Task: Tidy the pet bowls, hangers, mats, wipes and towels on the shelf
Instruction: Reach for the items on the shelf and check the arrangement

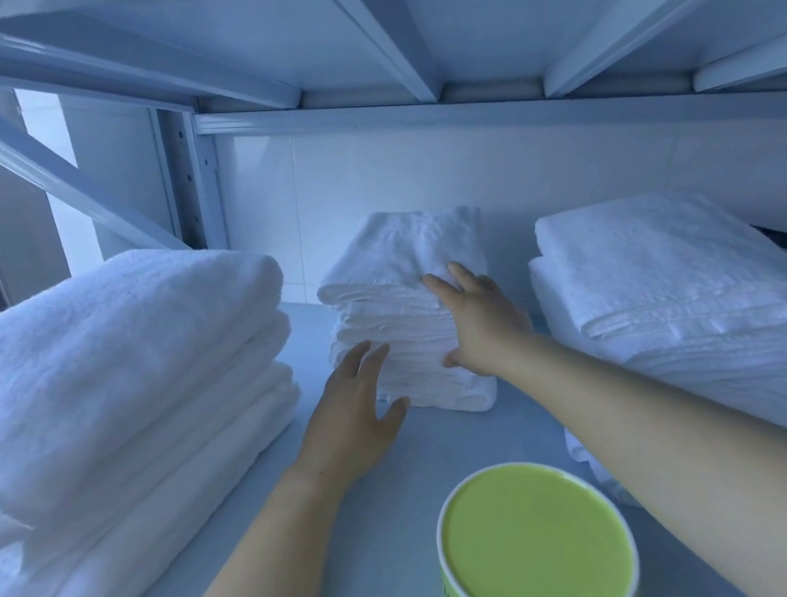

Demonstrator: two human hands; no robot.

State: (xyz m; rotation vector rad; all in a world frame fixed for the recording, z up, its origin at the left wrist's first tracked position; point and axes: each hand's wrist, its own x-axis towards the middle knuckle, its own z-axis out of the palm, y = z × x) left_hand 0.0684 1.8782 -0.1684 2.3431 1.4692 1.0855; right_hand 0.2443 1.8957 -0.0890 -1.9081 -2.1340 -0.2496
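White metal shelf (473,446) holding: large folded white towel stack (105,424), left; flatter white towel stack (683,301), right; small white towel stack (401,297), centre-back; upturned lime-green round bowl (536,556), front. Left hand (352,409) and right hand (482,325), fingers straight, press small stack's front.

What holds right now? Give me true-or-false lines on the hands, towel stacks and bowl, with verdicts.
1. Three white stacks sit on the shelf: left towel stack, middle towel stack, right towel stack. True.
2. The right hand presses against the middle towel stack. True.
3. The left hand grips the left towel stack. False: it is open, at the middle towel stack's lower front.
4. The green bowl sits behind the stacks. False: it stands at the shelf's front, between the forearms.
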